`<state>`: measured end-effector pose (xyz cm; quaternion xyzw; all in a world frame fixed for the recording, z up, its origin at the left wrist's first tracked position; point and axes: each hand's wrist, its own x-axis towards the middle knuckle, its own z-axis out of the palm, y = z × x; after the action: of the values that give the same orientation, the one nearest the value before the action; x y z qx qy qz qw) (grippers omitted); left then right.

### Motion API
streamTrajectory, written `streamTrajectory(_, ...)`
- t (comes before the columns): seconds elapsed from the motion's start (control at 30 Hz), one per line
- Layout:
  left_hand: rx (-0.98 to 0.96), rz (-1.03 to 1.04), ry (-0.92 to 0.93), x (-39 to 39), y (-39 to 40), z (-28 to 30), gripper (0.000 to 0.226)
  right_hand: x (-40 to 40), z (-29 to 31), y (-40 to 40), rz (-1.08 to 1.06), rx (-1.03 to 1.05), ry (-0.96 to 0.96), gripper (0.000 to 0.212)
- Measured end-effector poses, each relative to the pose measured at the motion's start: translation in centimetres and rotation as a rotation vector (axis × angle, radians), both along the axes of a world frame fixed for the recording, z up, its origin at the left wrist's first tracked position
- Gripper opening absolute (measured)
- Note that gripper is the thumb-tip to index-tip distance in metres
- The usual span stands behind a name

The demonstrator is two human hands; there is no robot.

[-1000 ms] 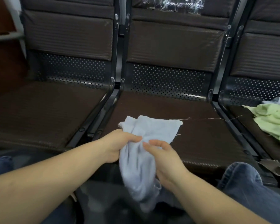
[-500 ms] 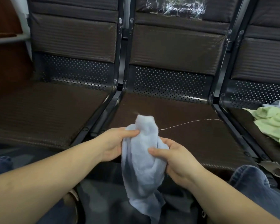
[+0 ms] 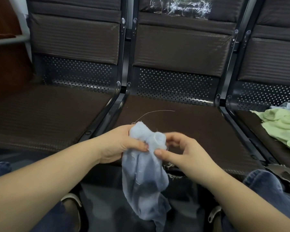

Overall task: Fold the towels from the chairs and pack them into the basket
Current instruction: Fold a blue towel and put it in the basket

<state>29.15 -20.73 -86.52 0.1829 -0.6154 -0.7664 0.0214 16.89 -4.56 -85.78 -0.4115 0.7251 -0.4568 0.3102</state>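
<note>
A pale blue towel (image 3: 144, 180) hangs bunched in front of the middle chair seat (image 3: 182, 124). My left hand (image 3: 122, 144) grips its upper part from the left, thumb pressed on the cloth. My right hand (image 3: 179, 153) pinches the bunched top edge between thumb and fingers from the right. A loose thread (image 3: 156, 112) curls up from the towel's top. Crumpled light green towels (image 3: 285, 129) lie on the right chair seat, with a bit of blue cloth (image 3: 286, 106) behind them. No basket is in view.
Three dark brown chairs with perforated metal backs stand in a row; black frame bars (image 3: 122, 97) separate the seats. The left seat (image 3: 45, 114) holds nothing. My knees in blue jeans (image 3: 266, 185) are at the bottom corners. Clear plastic (image 3: 182, 5) clings to the middle backrest.
The towel went from spread over the seat edge to gathered into a bunch hanging between both hands. My right hand shifted up to pinch the top; the thread slackened and curled.
</note>
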Motion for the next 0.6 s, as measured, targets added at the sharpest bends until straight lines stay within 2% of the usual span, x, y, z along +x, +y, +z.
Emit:
streamTrajectory(0.03,-0.005,-0.019,0.017,0.1,0.0,0.1,0.026,0.0,0.0,0.0,0.015,-0.025,-0.008,0.016)
streamTrajectory(0.07,-0.005,-0.04,0.027,0.1,-0.1,0.2,0.027,0.1,0.1,0.1,0.025,-0.05,-0.011,0.009)
streamTrajectory(0.17,0.04,-0.076,0.05,0.3,-0.3,0.2,0.042,-0.1,0.3,0.1,0.038,-0.09,-0.048,0.008)
streamTrajectory(0.23,0.063,-0.026,0.047,0.5,-0.5,0.1,0.048,-0.4,0.5,0.2,0.05,-0.059,-0.055,0.018)
streamTrajectory(0.3,0.03,0.069,0.016,0.6,-0.7,0.3,0.032,-1.0,0.6,0.5,0.039,0.003,0.064,0.023)
streamTrajectory(0.37,0.0,0.195,-0.008,0.7,-1.1,0.5,0.018,-1.9,0.9,0.9,0.014,0.051,0.171,0.008)
streamTrajectory(0.4,-0.005,0.251,-0.013,0.8,-1.4,0.6,0.019,-2.4,1.1,1.1,0.009,0.082,0.217,0.002)
streamTrajectory(0.47,-0.012,0.33,-0.028,1.1,-2.2,0.8,0.026,-3.5,1.4,1.7,0.003,0.141,0.298,0.011)
streamTrajectory(0.53,-0.092,0.319,-0.139,1.7,-3.2,0.9,0.031,-4.3,1.9,2.2,-0.024,0.152,0.306,0.013)
streamTrajectory(0.6,-0.242,0.215,-0.295,2.5,-4.0,0.7,0.04,-4.9,2.0,2.6,-0.034,0.149,0.295,0.014)
